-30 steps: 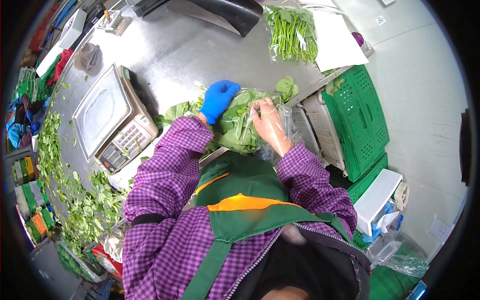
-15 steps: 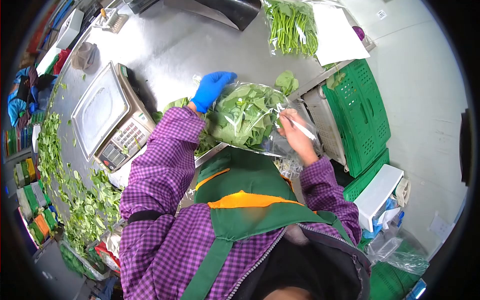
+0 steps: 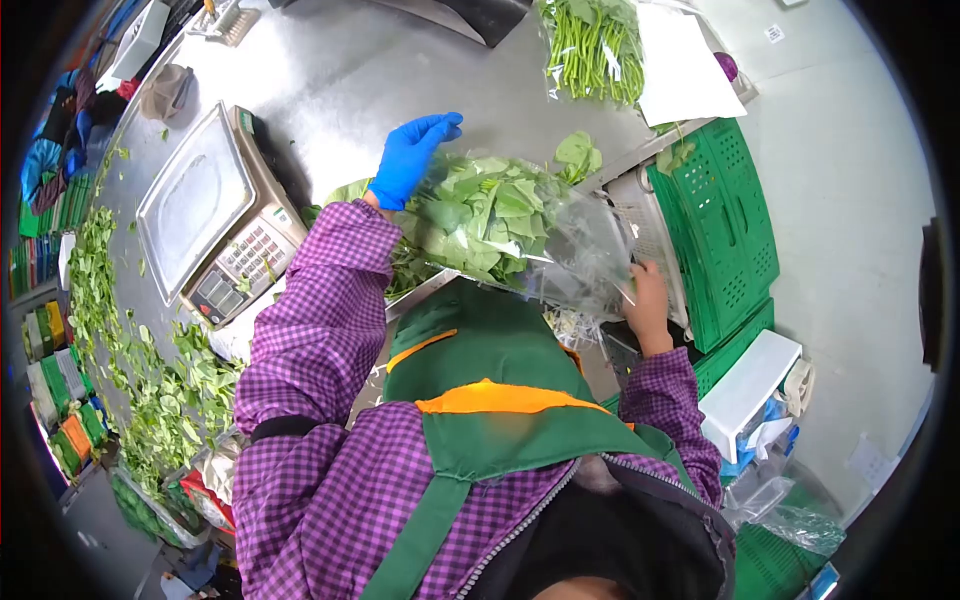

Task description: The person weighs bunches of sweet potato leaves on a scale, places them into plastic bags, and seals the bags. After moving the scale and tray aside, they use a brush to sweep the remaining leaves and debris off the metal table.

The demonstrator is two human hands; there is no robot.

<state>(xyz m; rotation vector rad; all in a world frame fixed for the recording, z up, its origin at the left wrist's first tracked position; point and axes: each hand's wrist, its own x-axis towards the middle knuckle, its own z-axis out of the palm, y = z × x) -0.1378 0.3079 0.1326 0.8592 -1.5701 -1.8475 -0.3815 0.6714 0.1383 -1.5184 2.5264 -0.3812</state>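
A clear plastic bag [image 3: 590, 245] of leafy greens [image 3: 490, 205] lies at the table's front edge, its loose end stretched towards the right. My right hand [image 3: 650, 308], bare, has its fingers closed on that end of the plastic. At the bag's left side is my left hand [image 3: 408, 160] in a blue glove, fingers stretched out over the far edge of the leaves. Nothing shows in its grasp; its palm side is hidden. More loose leaves lie under my left wrist and beyond the bag.
A weighing scale [image 3: 225, 215] stands to the left. Loose greens [image 3: 165, 400] cover the table's left side. Another bag of stemmed greens [image 3: 595, 55] and white paper [image 3: 685, 70] lie at the far right. Green crates [image 3: 715, 230] and a white crate [image 3: 645, 235] stand right of the table.
My right hand has moved right and down, drawing the bag's loose end out straight. My left hand has shifted slightly left, its fingers lifted off the leaves somewhat.
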